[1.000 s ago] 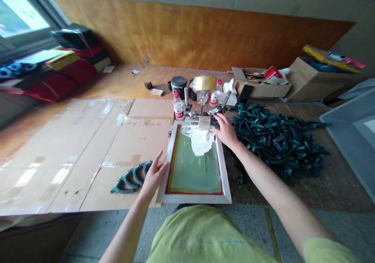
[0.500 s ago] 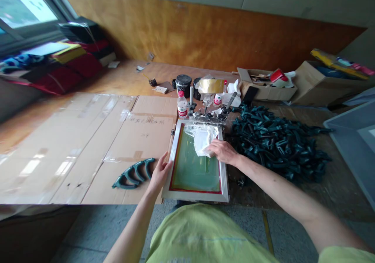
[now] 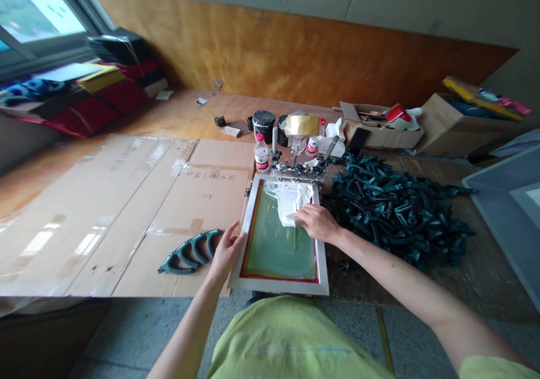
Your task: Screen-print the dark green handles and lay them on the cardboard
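Observation:
A screen printing frame [image 3: 323,266] with a pale metal border and green mesh lies in front of me, its far end at a metal clamp [image 3: 297,171]. My left hand [image 3: 228,248] holds the left rail of the frame, thumb and fingers at its edge. My right hand [image 3: 317,221] is closed on a white scraper [image 3: 288,206] over the upper mesh; thick white ink [image 3: 304,190] lies around it. The edge under my right fingers is hidden. Left of my left hand a dark green curved plastic part [image 3: 185,255] with several ribs lies on cardboard.
A big heap of dark green plastic parts [image 3: 396,204] lies to the right, beside a grey bin [image 3: 498,199]. Behind the frame stand a red-capped bottle [image 3: 261,157], a black tub [image 3: 264,125] and a roll of tape [image 3: 302,125]. Flattened cardboard [image 3: 105,199] covers the left side.
My right hand and the scraper have shifted very slightly left over the mesh. My left hand stays at the frame's left rail; the view has tilted a little.

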Demonstrator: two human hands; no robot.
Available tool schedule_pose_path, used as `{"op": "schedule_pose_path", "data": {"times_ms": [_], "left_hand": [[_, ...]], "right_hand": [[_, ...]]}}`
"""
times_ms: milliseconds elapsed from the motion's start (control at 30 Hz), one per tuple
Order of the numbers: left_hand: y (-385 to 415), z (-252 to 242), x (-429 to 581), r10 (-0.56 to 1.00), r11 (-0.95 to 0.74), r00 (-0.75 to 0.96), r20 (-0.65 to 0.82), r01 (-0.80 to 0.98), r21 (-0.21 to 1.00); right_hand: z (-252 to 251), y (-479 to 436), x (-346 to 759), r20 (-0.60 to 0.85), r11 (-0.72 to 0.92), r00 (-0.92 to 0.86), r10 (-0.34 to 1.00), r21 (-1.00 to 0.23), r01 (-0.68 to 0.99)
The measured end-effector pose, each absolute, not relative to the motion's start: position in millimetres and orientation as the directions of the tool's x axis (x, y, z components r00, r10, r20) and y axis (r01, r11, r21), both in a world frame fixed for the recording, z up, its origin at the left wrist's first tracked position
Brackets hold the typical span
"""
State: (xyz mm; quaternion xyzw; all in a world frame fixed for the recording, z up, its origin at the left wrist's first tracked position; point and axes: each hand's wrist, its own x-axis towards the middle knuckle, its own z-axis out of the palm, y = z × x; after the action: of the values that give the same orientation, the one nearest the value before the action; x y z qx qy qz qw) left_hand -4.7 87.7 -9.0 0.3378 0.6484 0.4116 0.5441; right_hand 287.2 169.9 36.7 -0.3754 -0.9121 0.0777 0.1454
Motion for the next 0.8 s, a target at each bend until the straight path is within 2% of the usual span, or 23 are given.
{"op": "schedule_pose_path", "data": {"times_ms": [133,233,300,400,467,567,667,733,800], "left_hand": [[88.6,15.2,-4.4,0.88,0.443,-0.171,-0.444,-0.047,0.896],[93.2,45.6,-8.1,0.888,0.427,-0.153,-0.434,-0.079,0.901],[101.8,66.6,-11.3,0.902,0.401,-0.136,-0.409,-0.079,0.912],[126.6,93.7,-11.7,0.945,0.285,-0.121,-0.303,-0.144,0.948],[149.7,109.9,-7.3,0.975,0.125,-0.152,-0.161,-0.217,0.968],[183.9,132.8,3.0,0.987,-0.032,-0.16,-0.008,-0.25,0.968],[199.5,141.9,12.7,0.984,-0.051,-0.178,0.003,-0.27,0.961],[191.4,131.3,20.5,0.971,-0.052,-0.238,-0.021,-0.296,0.954],[168.5,107.2,32.1,0.971,0.103,-0.177,-0.163,-0.306,0.947]], "right_hand": [[62.7,228.0,276.3,0.202,0.522,-0.481,0.853,-0.315,0.793],[77.3,263.5,278.2,0.168,0.39,-0.355,0.92,-0.291,0.874],[83.6,275.0,294.1,0.24,0.338,-0.275,0.931,-0.287,0.896],[79.8,272.0,331.0,0.342,0.211,-0.09,0.935,-0.336,0.918],[64.7,256.7,349.8,0.288,0.124,-0.014,0.958,-0.369,0.921],[29.0,222.3,351.7,0.161,0.152,-0.096,0.982,-0.388,0.909],[-2.0,194.0,332.4,0.112,0.323,-0.303,0.946,-0.341,0.883],[-9.8,184.0,319.3,0.099,0.391,-0.379,0.92,-0.287,0.874],[-6.3,175.8,307.4,0.126,0.394,-0.374,0.919,-0.268,0.879]]}}
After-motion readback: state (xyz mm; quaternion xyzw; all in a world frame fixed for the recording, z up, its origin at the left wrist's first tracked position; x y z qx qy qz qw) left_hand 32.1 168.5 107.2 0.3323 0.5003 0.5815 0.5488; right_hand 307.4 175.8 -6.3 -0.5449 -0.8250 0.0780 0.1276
